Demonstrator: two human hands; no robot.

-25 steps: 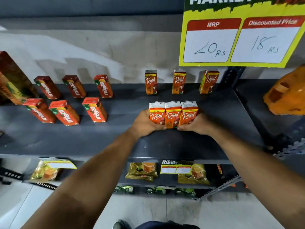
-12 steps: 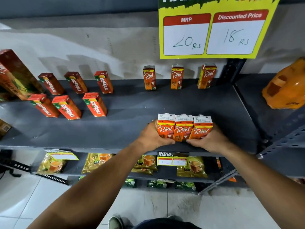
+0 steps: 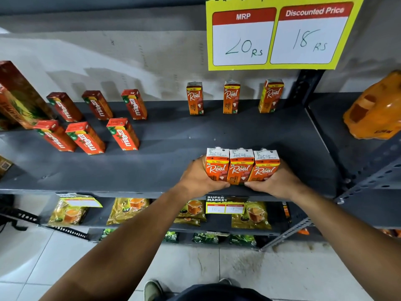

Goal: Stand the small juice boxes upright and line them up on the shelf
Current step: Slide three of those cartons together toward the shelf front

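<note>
A: Where is the camera?

B: There is only one. It sits on the person's head and looks forward and down.

A: What does it face?

B: It faces the dark shelf [image 3: 165, 166] straight on, with the wall behind it. The price sign [image 3: 280, 33] hangs at the top, cut off by the edge.

A: Is it close?

B: Yes. Both arms reach out from the bottom corners, and the left hand [image 3: 200, 178] and right hand [image 3: 275, 181] meet near the middle. The picture is very wide, so the shelf lines bend at the sides.

A: How far down can it see?

B: Down to the lower shelf [image 3: 217, 227], the floor [image 3: 195, 266] and a shoe [image 3: 153, 290].
</note>
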